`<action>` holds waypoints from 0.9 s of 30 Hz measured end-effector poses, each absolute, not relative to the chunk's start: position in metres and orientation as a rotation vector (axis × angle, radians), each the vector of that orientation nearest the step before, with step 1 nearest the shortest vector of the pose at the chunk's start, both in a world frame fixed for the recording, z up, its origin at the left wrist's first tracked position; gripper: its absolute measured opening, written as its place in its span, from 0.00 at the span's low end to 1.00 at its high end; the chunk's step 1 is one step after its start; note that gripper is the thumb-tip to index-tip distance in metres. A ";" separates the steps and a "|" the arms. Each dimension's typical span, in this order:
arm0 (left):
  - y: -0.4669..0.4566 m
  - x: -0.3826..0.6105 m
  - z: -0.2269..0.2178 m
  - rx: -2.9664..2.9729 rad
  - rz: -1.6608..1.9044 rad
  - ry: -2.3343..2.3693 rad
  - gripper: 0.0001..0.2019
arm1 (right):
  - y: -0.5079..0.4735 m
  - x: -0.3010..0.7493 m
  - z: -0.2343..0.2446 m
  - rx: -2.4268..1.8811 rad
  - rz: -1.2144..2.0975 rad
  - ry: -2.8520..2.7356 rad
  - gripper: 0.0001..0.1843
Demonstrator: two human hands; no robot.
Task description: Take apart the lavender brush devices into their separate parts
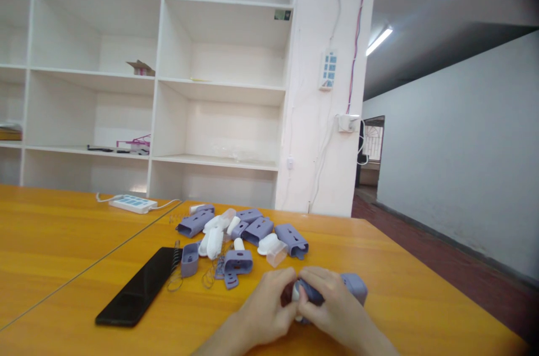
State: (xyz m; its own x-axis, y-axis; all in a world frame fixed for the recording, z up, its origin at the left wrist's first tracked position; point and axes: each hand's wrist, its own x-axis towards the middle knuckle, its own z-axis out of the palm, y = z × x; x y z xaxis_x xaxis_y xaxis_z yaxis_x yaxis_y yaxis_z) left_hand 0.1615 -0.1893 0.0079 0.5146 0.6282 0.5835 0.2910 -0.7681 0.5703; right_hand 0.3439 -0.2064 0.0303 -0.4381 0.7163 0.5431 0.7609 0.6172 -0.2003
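Near the table's front edge, my left hand (269, 305) and my right hand (334, 302) meet around a small blue-purple plastic piece (310, 292) with a white part (296, 292) at its left end. My right fingers wrap the purple piece. The left thumb and fingers pinch at the white end, and much of the assembly is hidden by both hands. Just past my right hand shows a purple plastic casing (356, 287); whether it joins the held piece I cannot tell. A purple bracket-like casing (238, 266) lies to the left of the hands.
Farther back lie purple casings (257, 230), white oval parts (214, 242), a translucent cap (277, 254) and metal springs (176, 260). A black phone-like slab (138, 288) lies at the left. A power strip (133, 204) sits near white shelves (219, 162).
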 end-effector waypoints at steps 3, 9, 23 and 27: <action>-0.191 0.156 0.010 2.354 1.108 0.759 0.04 | -0.210 0.344 0.031 -1.160 -0.103 -2.223 0.06; -0.185 0.149 -0.003 2.197 1.063 0.870 0.06 | -0.214 0.347 0.036 -1.041 -0.132 -2.245 0.08; -0.151 0.131 0.002 2.570 0.935 1.930 0.16 | -0.195 0.369 0.022 -1.118 -0.290 -2.135 0.09; -0.144 0.135 0.005 2.609 0.910 2.043 0.15 | -0.195 0.371 0.020 -1.171 -0.196 -2.156 0.13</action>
